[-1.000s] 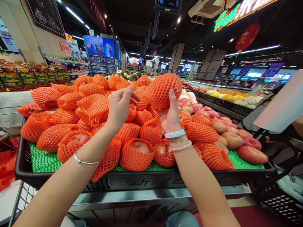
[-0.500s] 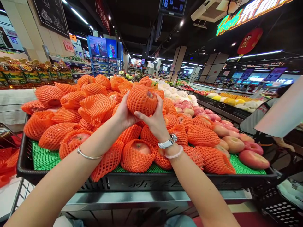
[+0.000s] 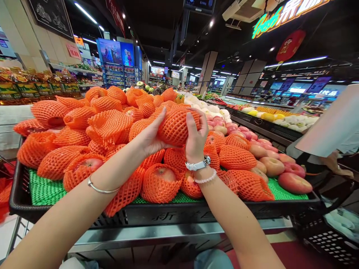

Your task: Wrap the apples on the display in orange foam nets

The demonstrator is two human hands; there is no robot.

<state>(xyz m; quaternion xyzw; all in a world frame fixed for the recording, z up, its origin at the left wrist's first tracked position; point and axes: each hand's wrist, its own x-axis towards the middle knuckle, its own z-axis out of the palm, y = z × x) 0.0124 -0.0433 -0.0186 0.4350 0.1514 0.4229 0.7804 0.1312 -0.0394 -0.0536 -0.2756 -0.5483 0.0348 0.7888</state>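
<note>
Between my two hands, above the pile, is an apple in an orange foam net (image 3: 175, 126). My left hand (image 3: 153, 136) cups it from the left and below, thumb up along its side. Around its right side my right hand (image 3: 198, 130) is wrapped, thumb across the front. The net covers nearly all the fruit. Just below the hands sits another netted apple (image 3: 162, 183) with its top bare. Several more orange-netted apples (image 3: 112, 127) are heaped around, and bare red apples (image 3: 294, 183) lie at the right.
A black crate (image 3: 134, 216) lined with green netting (image 3: 45, 188) holds the fruit. Oil bottles (image 3: 36, 84) stand at the far left. At the right are a white roll (image 3: 325, 123), another person's hand (image 3: 336, 164) and a black basket (image 3: 331, 231).
The netted apple has been turned in my hands and sits slightly lower and further right. My right thumb has moved from beneath the fruit up across its front. The view has shifted a little.
</note>
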